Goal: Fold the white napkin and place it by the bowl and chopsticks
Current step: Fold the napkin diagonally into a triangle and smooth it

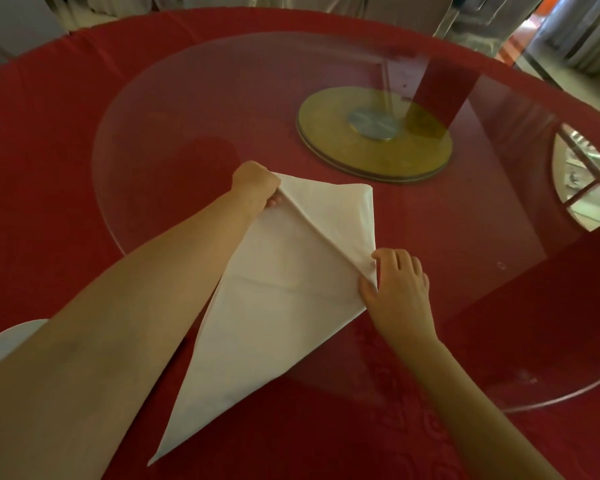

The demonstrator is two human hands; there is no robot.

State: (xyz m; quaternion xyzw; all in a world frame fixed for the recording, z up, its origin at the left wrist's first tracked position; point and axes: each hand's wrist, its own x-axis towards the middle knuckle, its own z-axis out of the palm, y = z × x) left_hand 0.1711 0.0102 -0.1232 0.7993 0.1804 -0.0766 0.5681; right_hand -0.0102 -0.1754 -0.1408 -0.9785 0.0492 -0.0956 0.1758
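The white napkin (274, 299) lies on the red tablecloth, folded into a long triangle whose tip points toward me at the lower left. My left hand (255, 187) pinches its far left corner. My right hand (399, 289) pinches the right corner, thumb under a raised crease that runs between the two hands. A small flap is turned over at the far edge. A curved white dish rim (4, 341), perhaps the bowl, shows at the left edge, mostly hidden by my left forearm. No chopsticks are in view.
A round glass turntable (194, 98) on a gold base (374, 150) covers the middle of the red table (49, 133); the napkin's far part rests on its glass edge. Covered chairs stand beyond the table.
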